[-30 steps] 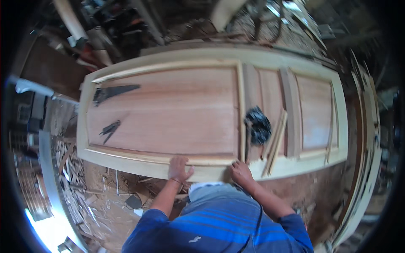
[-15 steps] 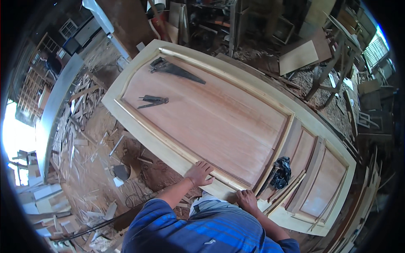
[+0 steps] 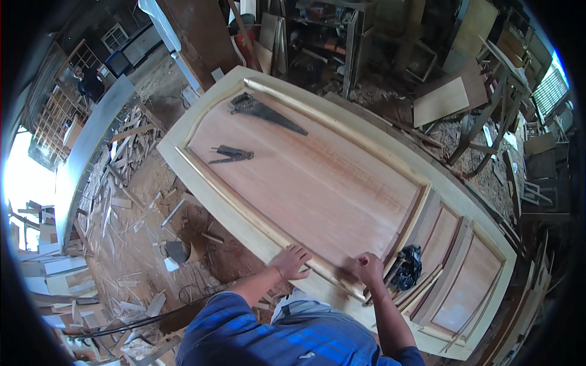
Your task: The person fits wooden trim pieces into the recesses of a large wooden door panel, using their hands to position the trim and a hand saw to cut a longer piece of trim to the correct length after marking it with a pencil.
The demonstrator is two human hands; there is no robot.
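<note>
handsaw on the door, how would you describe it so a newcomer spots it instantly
Find the large wooden door lying in front of the person, then its biggest panel. The handsaw lies near the panel's upper-left end. Its single long, tapering blade sets it apart from the smaller pincer-like tool with two splayed handles.

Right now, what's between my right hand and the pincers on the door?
Nothing lies between the right hand and the pincers in the head view: only a bare stretch of the door's wooden panel.
</note>
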